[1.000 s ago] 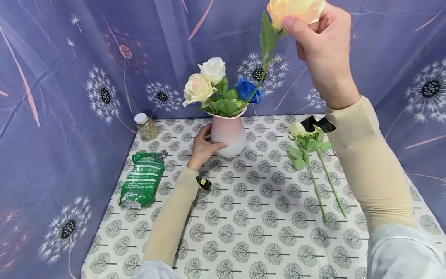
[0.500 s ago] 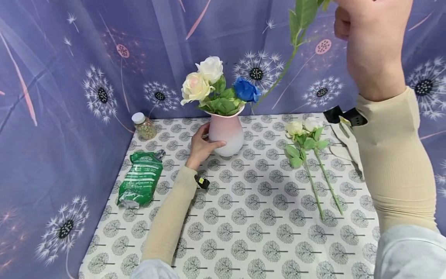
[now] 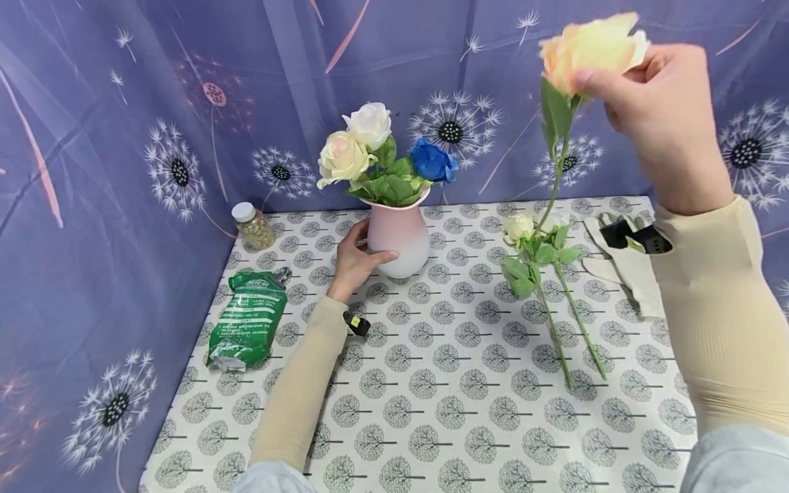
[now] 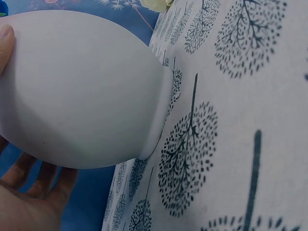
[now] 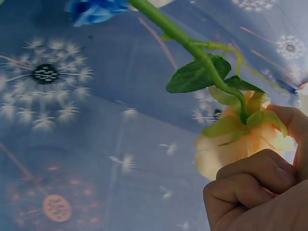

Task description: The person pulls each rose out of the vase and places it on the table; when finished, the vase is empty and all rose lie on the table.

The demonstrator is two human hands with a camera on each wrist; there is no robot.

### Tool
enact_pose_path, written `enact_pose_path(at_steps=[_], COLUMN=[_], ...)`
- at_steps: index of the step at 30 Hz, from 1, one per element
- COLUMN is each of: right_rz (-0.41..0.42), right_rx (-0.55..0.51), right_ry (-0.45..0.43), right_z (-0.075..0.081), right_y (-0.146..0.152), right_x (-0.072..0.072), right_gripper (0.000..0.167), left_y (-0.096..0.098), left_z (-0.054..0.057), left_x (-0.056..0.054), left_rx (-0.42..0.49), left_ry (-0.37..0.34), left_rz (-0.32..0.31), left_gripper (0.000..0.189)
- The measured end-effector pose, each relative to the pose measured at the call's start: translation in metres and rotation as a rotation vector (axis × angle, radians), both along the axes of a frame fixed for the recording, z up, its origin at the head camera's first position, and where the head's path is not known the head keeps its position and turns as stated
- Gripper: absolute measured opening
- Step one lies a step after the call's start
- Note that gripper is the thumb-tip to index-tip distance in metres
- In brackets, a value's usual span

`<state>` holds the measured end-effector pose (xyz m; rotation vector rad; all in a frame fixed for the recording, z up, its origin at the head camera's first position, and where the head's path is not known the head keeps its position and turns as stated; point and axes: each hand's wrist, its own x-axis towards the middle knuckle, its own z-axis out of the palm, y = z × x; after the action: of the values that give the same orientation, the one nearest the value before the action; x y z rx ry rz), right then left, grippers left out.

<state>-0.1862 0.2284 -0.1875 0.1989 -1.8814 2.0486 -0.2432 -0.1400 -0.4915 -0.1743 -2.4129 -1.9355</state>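
Note:
My left hand [image 3: 360, 261] holds the pink-and-white vase [image 3: 399, 239] at its left side, thumb in front and fingers behind; the vase stands upright on the cloth. In it are a cream rose [image 3: 345, 159], a white rose [image 3: 370, 125] and a blue rose [image 3: 433, 161]. High at the right, my right hand [image 3: 674, 116] pinches a peach rose [image 3: 585, 55] by its bloom. Its stem hangs down, apart from the vase, and the lower end overlaps the roses lying below in the head view. The right wrist view shows this flower's leaves [image 5: 195, 74] and green stem.
Two stemmed roses [image 3: 545, 253] lie on the tree-print tablecloth [image 3: 456, 356] at the right, near a white glove [image 3: 622, 263] partly behind my wrist. At the left are a green bag [image 3: 248, 318] and a white-capped jar [image 3: 255, 228]. A blue curtain [image 3: 246, 68] surrounds the table.
The peach rose's stem has come out of the vase. My right hand has moved right and up with it, then lowered somewhat. My left hand stays on the vase.

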Motion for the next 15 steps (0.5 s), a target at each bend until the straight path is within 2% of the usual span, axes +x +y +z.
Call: enact_pose_path(at_steps=[2,9,11,13,15], right_rz=[-0.011,-0.072,-0.066,-0.056,-0.045], right_rx=[0.069,0.498,0.559,0.599,0.652], right_ry=[-0.089,-0.454,-0.521,-0.541,-0.560], right_z=[-0.009,-0.053,-0.068,-0.084,-0.100], right_y=[0.006,0.020,0.022,0.024,0.026], right_x=[-0.001,-0.009,-0.013,-0.017,-0.021], right_gripper=[0.012,0.024,0.030,0.031,0.042], left_y=[0.000,-0.001,-0.001,-0.001,-0.001], left_z=[0.000,-0.003,-0.003,-0.004,-0.004], left_x=[0.000,-0.001,-0.001,-0.001,-0.002], left_rx=[0.001,-0.003,-0.004,-0.004,-0.002], left_ry=[-0.002,0.002,0.006,0.011,0.011], left_rz=[0.000,0.000,0.000,0.001,0.001], left_gripper=[0.100,0.099,0.099,0.099,0.098])
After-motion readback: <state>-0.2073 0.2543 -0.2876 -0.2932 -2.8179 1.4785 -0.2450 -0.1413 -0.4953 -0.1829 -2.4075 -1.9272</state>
